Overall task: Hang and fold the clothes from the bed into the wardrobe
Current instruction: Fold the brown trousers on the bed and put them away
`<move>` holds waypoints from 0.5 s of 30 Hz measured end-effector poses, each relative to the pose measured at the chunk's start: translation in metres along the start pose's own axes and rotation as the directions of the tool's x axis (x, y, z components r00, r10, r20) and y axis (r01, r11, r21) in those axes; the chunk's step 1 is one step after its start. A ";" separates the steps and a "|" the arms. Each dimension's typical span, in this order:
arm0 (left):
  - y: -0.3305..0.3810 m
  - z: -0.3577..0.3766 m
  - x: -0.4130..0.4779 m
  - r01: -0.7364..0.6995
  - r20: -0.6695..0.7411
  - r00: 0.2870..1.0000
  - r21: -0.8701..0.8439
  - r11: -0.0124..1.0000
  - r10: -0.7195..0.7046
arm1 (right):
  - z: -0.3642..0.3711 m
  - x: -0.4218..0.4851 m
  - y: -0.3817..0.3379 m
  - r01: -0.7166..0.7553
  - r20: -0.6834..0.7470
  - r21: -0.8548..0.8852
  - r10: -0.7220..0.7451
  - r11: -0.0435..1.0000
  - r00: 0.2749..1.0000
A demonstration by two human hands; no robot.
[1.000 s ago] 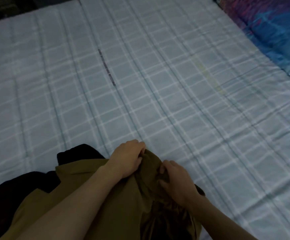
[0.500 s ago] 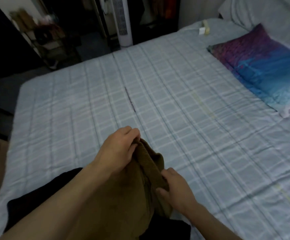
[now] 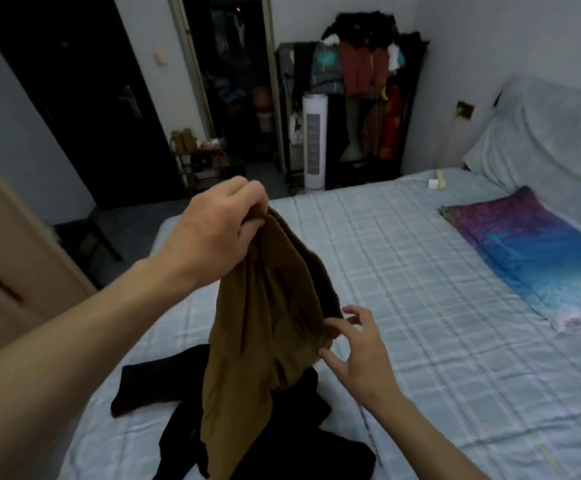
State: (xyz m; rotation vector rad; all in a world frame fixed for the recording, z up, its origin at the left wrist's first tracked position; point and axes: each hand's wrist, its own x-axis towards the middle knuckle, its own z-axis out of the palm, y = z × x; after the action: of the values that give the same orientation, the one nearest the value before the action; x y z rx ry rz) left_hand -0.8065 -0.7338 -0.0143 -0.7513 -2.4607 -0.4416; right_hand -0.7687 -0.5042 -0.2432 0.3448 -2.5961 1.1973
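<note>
Left hand (image 3: pixel 219 233) clamps brown garment (image 3: pixel 264 334) top, held high to hang straight (black clothes (image 3: pixel 164 379) beneath); right hand (image 3: pixel 358 344) spread, perhaps brushing edge.

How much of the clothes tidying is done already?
Barely started. Nothing looks folded yet. In hand: the left hand grips the brown garment held up over the bed, the open right hand beside its edge. Left: hanging or folding it, then the black clothes lying crumpled on the bed.
</note>
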 end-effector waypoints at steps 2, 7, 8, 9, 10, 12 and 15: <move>0.013 -0.038 -0.002 -0.011 -0.059 0.998 0.021 1.000 0.013 | -0.017 0.005 -0.023 0.057 -0.021 -0.032 -0.057 0.998 0.998; 0.036 -0.119 -0.015 -0.012 -0.230 0.973 0.099 0.995 0.034 | -0.051 0.007 -0.077 0.194 -0.078 -0.039 -0.197 0.980 0.977; 0.039 -0.134 -0.019 -0.010 -0.255 0.966 0.112 0.994 0.039 | -0.056 0.005 -0.087 0.221 -0.099 -0.029 -0.223 0.975 0.970; 0.042 -0.147 -0.023 -0.010 -0.276 0.960 0.127 0.992 0.045 | -0.061 0.002 -0.097 0.242 -0.116 -0.021 -0.243 0.970 0.963; 0.043 -0.159 -0.027 -0.008 -0.294 0.954 0.143 0.990 0.050 | -0.065 0.000 -0.106 0.265 -0.130 -0.012 -0.264 0.964 0.956; 0.044 -0.181 -0.037 0.006 -0.327 0.944 0.176 0.984 0.053 | -0.075 -0.004 -0.121 0.321 -0.157 0.000 -0.317 0.947 0.935; 0.039 -0.205 -0.054 0.037 -0.360 0.932 0.208 0.978 0.042 | -0.092 -0.004 -0.141 0.358 -0.225 -0.015 -0.352 0.934 0.909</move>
State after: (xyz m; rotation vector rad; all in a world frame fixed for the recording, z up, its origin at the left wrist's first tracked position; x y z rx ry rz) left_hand -0.6660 -0.8161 0.1269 -0.5298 -2.1164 -0.2812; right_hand -0.7074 -0.5220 -0.0872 0.6194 -2.2053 1.0720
